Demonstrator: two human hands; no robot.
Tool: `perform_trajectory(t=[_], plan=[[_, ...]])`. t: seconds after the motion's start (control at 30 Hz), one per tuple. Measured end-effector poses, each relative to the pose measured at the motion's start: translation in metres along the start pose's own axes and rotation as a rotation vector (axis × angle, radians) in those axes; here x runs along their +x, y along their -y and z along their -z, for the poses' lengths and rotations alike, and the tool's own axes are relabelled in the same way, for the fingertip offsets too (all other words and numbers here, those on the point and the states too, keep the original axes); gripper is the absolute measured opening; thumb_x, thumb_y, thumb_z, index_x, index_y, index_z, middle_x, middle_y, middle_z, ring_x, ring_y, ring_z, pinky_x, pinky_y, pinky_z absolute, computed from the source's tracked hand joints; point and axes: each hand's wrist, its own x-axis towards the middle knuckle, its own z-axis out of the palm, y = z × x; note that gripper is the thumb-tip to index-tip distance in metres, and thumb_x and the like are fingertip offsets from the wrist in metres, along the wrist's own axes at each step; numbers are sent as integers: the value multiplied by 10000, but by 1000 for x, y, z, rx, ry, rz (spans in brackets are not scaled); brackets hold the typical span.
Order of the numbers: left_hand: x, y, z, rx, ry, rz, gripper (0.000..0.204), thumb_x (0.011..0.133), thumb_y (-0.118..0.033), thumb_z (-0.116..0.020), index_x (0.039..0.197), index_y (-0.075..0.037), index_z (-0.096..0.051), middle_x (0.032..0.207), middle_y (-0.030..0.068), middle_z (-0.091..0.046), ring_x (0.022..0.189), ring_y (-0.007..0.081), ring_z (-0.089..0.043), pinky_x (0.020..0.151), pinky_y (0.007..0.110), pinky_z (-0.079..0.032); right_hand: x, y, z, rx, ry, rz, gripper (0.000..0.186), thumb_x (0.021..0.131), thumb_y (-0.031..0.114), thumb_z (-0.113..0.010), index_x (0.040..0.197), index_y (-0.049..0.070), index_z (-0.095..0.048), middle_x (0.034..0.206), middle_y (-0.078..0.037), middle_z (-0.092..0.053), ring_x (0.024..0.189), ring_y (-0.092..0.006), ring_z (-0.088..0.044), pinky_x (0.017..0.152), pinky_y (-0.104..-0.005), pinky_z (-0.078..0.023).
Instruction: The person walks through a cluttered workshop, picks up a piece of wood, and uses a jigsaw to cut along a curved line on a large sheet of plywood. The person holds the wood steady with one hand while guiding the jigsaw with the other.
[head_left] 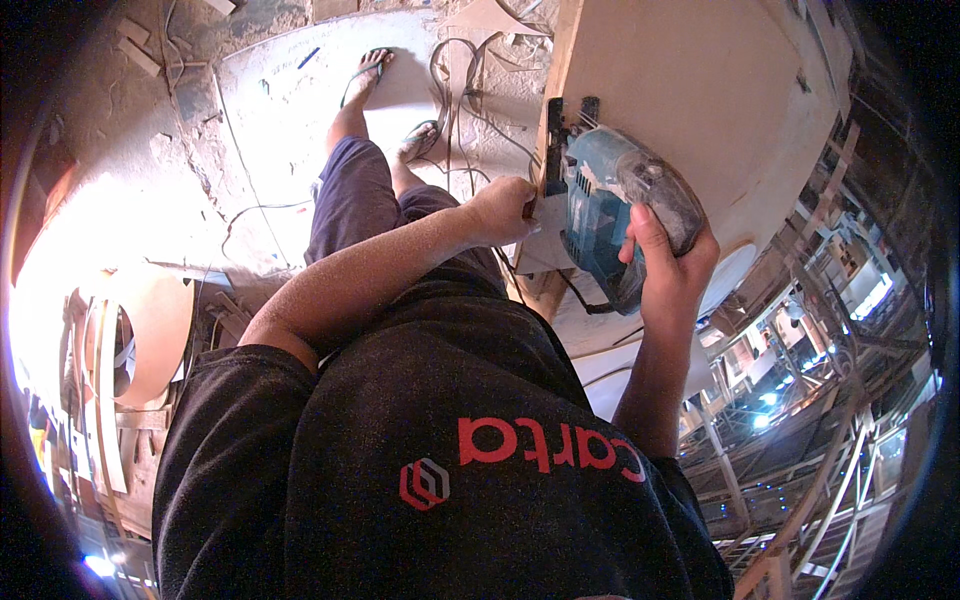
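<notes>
My right hand [672, 245] is wrapped round the dusty handle of a teal jigsaw [597, 205], its thumb lying along the grip. The tool's dark metal base is at the left edge of a large pale wooden panel [690, 80]. My left hand [503, 211] is closed beside that edge, just left of the jigsaw. What its fingers hold is hidden, though a pale flat piece [547, 232] shows right beside them. A black power cord [583, 295] loops from the back of the tool. The blade cannot be made out.
My feet in flip-flops [420, 138] stand by a white sheet [270, 90] on the dusty floor. Loose cables [470, 95] coil near the panel. Offcuts [138, 45] lie at the far left, and curved cut boards [150, 330] lean at the left. Timber framing [830, 480] fills the right.
</notes>
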Motion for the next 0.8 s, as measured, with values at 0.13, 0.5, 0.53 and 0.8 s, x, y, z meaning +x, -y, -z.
perform_trajectory(t=[0.13,0.5,0.53,0.8], plan=[[1,3,-3,-4,-16,-11,242,771,-138,-752,914,41,-676,839,240,-693,831,366,-716,744,438,-535,2,2,1,5,9,7,251,907,208,-714,977,-18,-635,736,-53,-630,579,-131,-560,579,-276,-440],[-1,0,0,-30,-17,-21,250,768,-153,-767,855,47,-645,768,223,-671,746,361,-693,704,439,-519,2,5,-3,23,-17,-7,226,904,199,-714,957,-8,-640,737,-57,-632,581,-134,-561,581,-280,-443],[-1,0,0,-28,-18,-27,253,770,-158,-769,849,46,-642,760,221,-668,738,360,-690,699,440,-517,3,5,-3,29,-18,-9,226,903,198,-714,957,-8,-640,737,-57,-632,582,-136,-562,581,-281,-444],[-2,1,-1,3,-30,-53,296,795,-216,-770,834,44,-634,753,223,-660,731,369,-682,681,441,-514,4,12,-6,50,-28,-19,210,905,195,-707,942,-2,-643,730,-55,-624,583,-139,-561,583,-285,-444]])
